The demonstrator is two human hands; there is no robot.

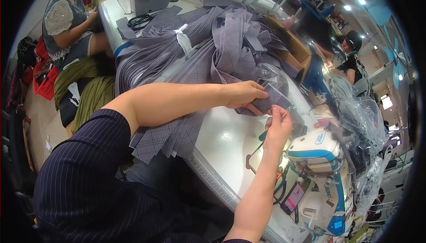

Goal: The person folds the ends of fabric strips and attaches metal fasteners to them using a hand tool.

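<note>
My left hand is closed at the edge of a grey checked fabric piece, its fingers pointing right. Just below and to the right, my right hand pinches with thumb and forefinger close to that piece's lower edge. What sits between those fingertips is too small to make out. Clear plastic lies against the fabric. Behind my left forearm spreads a large heap of grey checked fabric strips, part of it tied with a white band. More strip ends hang over the table's near edge.
On the white table, a white and blue sewing machine stands at the right, with a phone beside it. A cardboard box is behind the heap. Another person sits at the upper left, near a red basket.
</note>
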